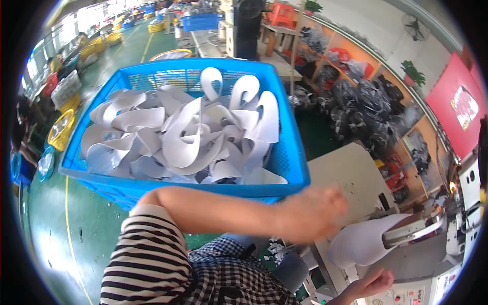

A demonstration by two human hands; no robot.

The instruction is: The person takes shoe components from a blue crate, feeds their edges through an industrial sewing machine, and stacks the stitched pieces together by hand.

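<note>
My left hand [312, 211] is smeared by motion at the end of a striped sleeve, just past the near right corner of a blue plastic basket [178, 185]. Whether its fingers grip anything cannot be made out. In that basket lies a heap of white curved, U-shaped sheet pieces [180, 147]. Below and to the right, my right hand [373, 283] is held with fingers loosely bent and apart, and nothing shows in it. Just above it, several layered white curved pieces [363, 241] sit against the metal arm of a machine [414, 229].
A pale worktable [351, 175] stands right of the basket. Shelves with black bagged goods [368, 107] line the right wall, below a red board [460, 104]. A control panel [409, 295] is at lower right. Yellow baskets [62, 129] stand on the green floor at left.
</note>
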